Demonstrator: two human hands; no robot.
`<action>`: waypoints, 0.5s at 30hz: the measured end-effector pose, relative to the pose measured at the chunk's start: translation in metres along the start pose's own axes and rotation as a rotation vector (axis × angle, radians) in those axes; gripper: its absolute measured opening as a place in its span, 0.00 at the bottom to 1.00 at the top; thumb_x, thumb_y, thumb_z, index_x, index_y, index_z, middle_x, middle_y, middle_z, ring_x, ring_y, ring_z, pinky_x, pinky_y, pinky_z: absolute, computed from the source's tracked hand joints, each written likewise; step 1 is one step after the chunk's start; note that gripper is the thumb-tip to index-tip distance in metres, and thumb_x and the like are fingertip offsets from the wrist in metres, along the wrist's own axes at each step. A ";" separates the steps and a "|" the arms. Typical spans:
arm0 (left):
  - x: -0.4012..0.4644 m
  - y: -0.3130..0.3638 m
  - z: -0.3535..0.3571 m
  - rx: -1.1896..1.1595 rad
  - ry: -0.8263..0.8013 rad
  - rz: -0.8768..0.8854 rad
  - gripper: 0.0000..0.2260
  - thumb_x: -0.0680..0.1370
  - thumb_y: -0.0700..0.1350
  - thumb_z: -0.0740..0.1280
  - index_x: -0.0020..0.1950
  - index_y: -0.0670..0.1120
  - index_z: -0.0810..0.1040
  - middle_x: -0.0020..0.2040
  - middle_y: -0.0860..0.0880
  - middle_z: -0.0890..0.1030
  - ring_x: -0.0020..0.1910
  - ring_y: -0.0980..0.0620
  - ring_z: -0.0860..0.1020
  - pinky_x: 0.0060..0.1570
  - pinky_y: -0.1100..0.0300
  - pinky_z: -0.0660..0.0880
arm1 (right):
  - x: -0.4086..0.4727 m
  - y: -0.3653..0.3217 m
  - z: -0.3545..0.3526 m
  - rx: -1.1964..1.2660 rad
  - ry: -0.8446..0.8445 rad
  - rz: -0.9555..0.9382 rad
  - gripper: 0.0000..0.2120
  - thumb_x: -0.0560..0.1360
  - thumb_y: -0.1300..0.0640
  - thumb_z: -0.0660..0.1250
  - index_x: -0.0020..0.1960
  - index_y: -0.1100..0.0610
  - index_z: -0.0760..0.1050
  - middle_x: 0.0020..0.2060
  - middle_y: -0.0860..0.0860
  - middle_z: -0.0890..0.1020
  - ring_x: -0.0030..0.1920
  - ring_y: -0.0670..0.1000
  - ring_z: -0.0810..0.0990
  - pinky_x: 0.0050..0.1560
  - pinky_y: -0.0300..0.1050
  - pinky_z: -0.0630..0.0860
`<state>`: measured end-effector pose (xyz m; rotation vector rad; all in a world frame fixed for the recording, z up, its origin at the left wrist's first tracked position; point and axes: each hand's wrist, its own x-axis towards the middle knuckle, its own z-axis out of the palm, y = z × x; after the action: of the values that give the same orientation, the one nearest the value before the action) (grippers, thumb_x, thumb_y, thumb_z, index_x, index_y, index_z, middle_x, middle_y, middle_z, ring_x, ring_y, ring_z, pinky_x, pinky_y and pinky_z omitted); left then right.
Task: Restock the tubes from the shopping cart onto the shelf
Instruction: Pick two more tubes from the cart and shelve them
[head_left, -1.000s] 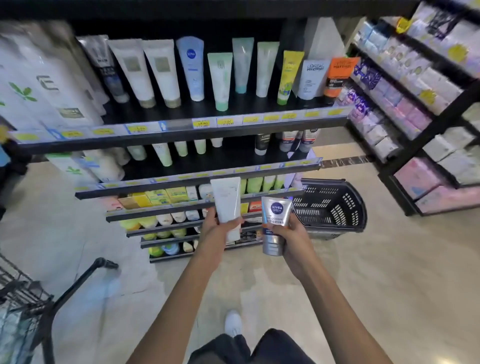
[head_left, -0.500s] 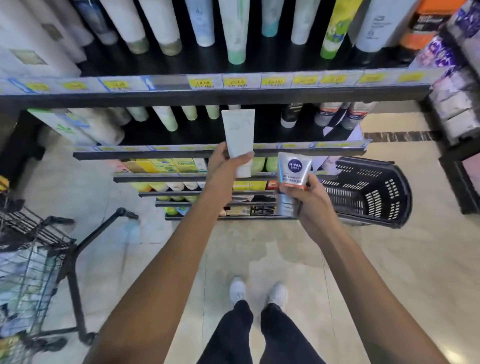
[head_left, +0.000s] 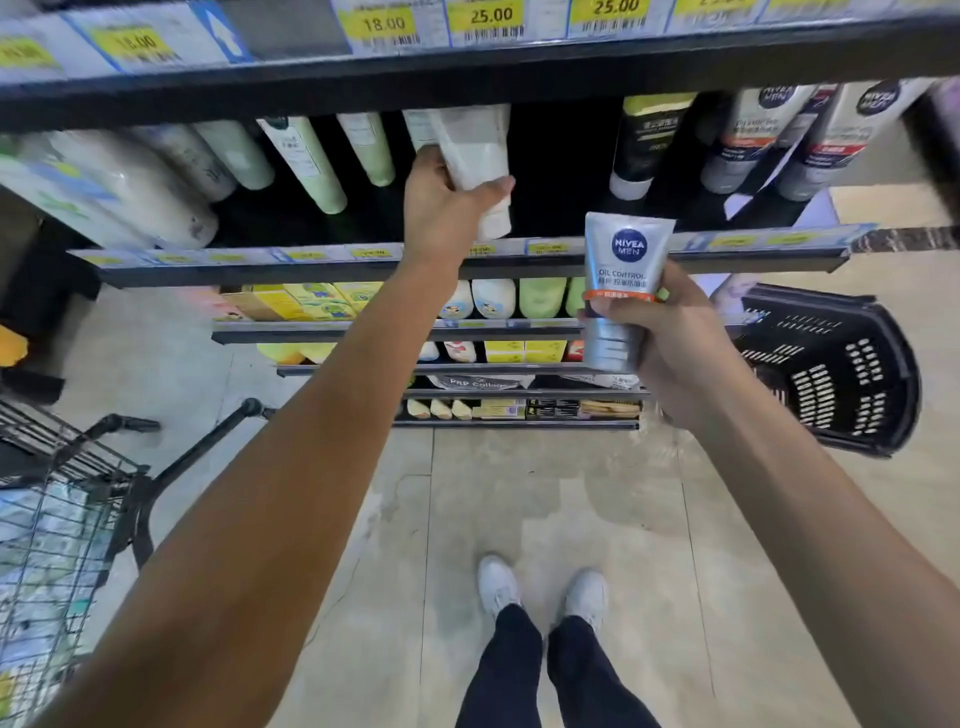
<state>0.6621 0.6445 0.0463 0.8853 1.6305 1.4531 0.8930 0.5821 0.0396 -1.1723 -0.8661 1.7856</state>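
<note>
My left hand (head_left: 449, 208) grips the white tube (head_left: 475, 156) around its lower body, fingers curled round it, and holds it inside the shelf (head_left: 519, 265) bay, above the shelf's front edge and just right of the pale green tubes (head_left: 332, 166) standing there. The worst that can happen here, I judge, is that I let go before the cap sits flat on the shelf: the tube is tilted, so it could tip forward over the front edge, or lean left and knock its neighbours down in a row. My wrist is also close to the price strip along that edge and could catch it as I pull back. My right hand (head_left: 670, 332) is clamped on the Nivea Men tube (head_left: 621, 280), thumb across its front, holding it upright in front of the shelf's front edge, outside the bay; the matching tubes (head_left: 831, 135) stand toward the shelf's right end. With both hands full, I cannot steady anything that wobbles. The shopping cart (head_left: 57, 499) stands at my lower left.
</note>
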 end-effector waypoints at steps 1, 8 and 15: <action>0.003 0.001 0.000 0.010 0.007 0.021 0.20 0.70 0.34 0.79 0.57 0.43 0.74 0.52 0.46 0.84 0.50 0.54 0.84 0.52 0.59 0.81 | -0.001 0.002 0.000 -0.002 -0.011 0.004 0.26 0.73 0.69 0.74 0.69 0.62 0.72 0.51 0.58 0.84 0.50 0.58 0.85 0.51 0.60 0.81; 0.019 -0.004 0.007 0.263 -0.009 0.083 0.25 0.67 0.39 0.81 0.60 0.43 0.75 0.53 0.50 0.84 0.53 0.52 0.83 0.55 0.57 0.81 | -0.011 0.014 -0.004 0.019 -0.030 0.024 0.25 0.72 0.69 0.74 0.67 0.59 0.74 0.51 0.59 0.84 0.51 0.60 0.85 0.49 0.57 0.81; 0.037 -0.003 0.014 0.421 -0.002 0.098 0.29 0.67 0.40 0.82 0.64 0.44 0.74 0.61 0.48 0.82 0.61 0.50 0.80 0.63 0.58 0.77 | -0.017 0.017 -0.013 0.013 -0.012 0.010 0.21 0.72 0.69 0.73 0.63 0.58 0.76 0.50 0.59 0.84 0.48 0.58 0.84 0.48 0.56 0.78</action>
<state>0.6569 0.6836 0.0389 1.2116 1.9527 1.1871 0.9048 0.5604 0.0271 -1.1608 -0.8550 1.8055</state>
